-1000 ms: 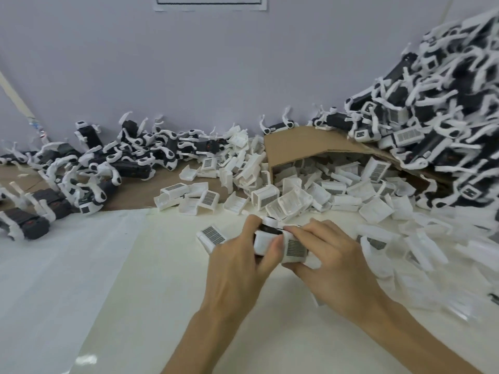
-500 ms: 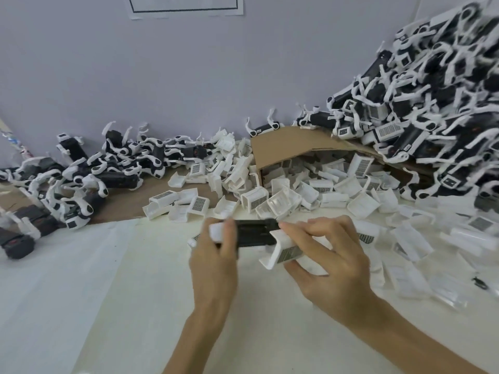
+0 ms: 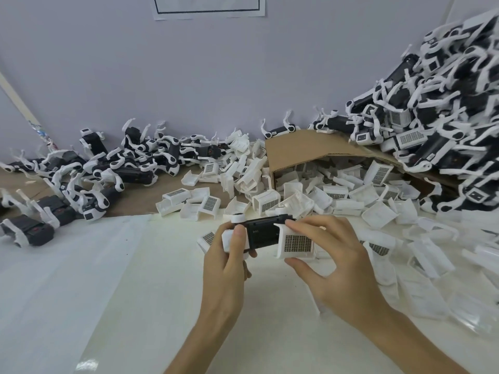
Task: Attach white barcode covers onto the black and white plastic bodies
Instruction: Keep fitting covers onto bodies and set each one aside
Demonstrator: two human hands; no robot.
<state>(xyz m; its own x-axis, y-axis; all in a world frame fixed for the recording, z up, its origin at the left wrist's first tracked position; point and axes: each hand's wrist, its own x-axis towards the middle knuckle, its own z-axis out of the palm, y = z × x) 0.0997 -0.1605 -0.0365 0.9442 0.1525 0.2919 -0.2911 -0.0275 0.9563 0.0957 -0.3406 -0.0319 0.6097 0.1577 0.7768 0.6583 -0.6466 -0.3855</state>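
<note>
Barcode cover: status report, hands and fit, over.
Left hand grips black body at its white end. Right hand pinches barcode cover at its other end; seating unclear. Nothing between them.

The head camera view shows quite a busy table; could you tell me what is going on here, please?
A person is fitting parts together over the table. The left hand grips a black and white plastic body, and the right hand pinches a white barcode cover against that body's right end; it does not look fully seated. Loose covers spill from a tipped cardboard box behind, and heaps of bodies lie along the wall at left and right.
</note>
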